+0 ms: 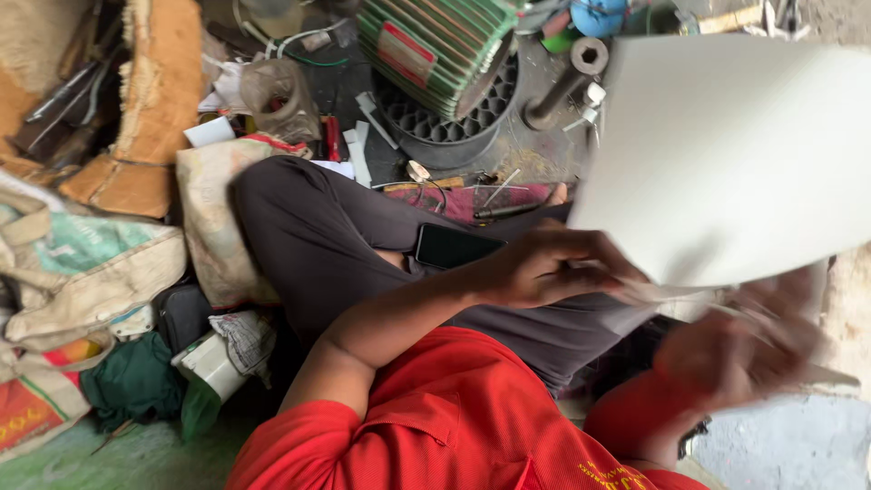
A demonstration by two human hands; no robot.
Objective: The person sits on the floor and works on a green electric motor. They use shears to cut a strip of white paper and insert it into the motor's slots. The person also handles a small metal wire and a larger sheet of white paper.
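Two bare hands hold one large white sheet up close to the camera, above the lap of a person seated on the floor in a red shirt and dark grey trousers. Left hand is closed on the sheet's lower left corner, fingers curled around the edge. Right hand is blurred beneath the sheet's lower edge; whether it grips cannot be told. Stiff, blank and smooth, the sheet tilts and fills the upper right of the view. A black phone rests on the thigh, just beside the left hand. Little open floor shows: printed sacks crowd the left edge. Farther off lie a green ribbed electric motor, a dark metal shaft and scattered small tools.
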